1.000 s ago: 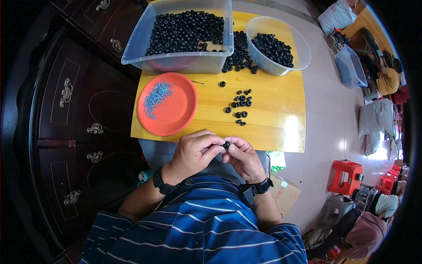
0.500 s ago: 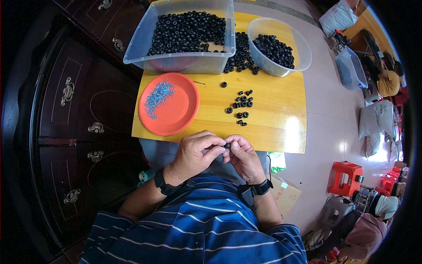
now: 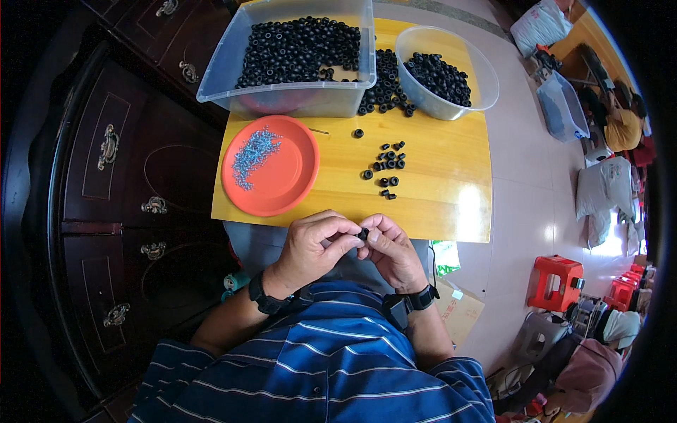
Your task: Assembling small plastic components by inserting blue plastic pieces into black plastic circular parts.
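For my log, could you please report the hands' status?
Left hand, right hand: pinching one small black piece together. Loose black pieces ahead on yellow table. Nothing visibly blocking either hand.

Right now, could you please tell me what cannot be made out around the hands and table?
Head view: part of the black piece, covered by the pinching left hand and right hand.
Head view: the far end of the clear rectangular bin, cut off by the top edge.
Head view: the shape of single bluish bits on the red plate, too small.
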{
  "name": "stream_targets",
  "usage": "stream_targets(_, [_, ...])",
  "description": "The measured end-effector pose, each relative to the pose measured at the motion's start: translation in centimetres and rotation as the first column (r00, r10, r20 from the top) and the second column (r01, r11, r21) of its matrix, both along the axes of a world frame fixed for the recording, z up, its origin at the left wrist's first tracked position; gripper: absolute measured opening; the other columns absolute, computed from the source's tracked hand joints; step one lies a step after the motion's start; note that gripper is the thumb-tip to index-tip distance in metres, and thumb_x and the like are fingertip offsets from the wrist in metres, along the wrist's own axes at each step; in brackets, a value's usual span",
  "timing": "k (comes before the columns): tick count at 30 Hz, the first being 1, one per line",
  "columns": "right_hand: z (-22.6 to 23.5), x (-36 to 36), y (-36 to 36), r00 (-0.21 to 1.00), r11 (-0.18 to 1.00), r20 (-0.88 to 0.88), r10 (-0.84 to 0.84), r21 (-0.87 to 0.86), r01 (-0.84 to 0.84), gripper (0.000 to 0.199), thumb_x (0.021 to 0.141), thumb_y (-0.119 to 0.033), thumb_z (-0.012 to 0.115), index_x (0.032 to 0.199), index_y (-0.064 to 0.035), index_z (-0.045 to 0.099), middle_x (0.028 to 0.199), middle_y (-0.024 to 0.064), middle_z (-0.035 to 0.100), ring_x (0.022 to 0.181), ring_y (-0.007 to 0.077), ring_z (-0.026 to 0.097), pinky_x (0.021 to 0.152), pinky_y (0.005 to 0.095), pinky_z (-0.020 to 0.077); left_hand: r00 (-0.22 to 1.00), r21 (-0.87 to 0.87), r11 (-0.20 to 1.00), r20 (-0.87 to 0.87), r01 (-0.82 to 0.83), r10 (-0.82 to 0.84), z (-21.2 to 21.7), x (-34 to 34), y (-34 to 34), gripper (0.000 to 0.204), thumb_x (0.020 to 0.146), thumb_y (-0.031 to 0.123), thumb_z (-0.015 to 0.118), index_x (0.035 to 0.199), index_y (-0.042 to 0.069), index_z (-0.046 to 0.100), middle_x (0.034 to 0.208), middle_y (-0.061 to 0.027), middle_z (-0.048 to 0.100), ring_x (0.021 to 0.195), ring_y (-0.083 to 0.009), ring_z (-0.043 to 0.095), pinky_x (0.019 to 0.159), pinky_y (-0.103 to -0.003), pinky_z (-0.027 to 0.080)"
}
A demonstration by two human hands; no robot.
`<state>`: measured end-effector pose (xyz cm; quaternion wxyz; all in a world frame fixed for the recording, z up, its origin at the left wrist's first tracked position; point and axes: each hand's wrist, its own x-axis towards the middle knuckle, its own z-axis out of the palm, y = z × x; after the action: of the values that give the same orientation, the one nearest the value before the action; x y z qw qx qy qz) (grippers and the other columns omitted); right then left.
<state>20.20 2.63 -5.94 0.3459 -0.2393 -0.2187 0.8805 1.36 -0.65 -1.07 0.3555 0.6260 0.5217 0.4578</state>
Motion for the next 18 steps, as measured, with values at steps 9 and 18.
stream_targets(9, [-0.8,0.3,0.0,0.999,0.999,-0.001,-0.033,0.041,0.033,0.024,0.096,-0.014,0.068,0.118,-0.0038,0.063,0.095,0.0064,0.069,0.081,0.0144,0.067,0.076,0.0264,0.0554,0.998,-0.042,0.999,0.061,0.006,-0.003,-0.2,-0.2,-0.1,0.016,0.080,-0.005,0.076,0.094,0.001,0.070,0.083,-0.0060,0.068,0.070,-0.0118,0.066,0.059,-0.024,0.052])
stream_targets(18, [-0.2,0.7,0.3,1.000,0.994,-0.009,0.030,0.102,-0.029,0.022,0.094,-0.010,0.071,0.113,-0.0045,0.062,0.099,0.0026,0.069,0.084,0.0087,0.064,0.075,0.0227,0.0525,0.974,-0.122,0.974,0.145,0.190,-0.172,0.0,-1.4,0.3,0.034,0.077,-0.003,0.080,0.109,0.005,0.072,0.083,0.0017,0.064,0.070,-0.0040,0.060,0.061,-0.020,0.050])
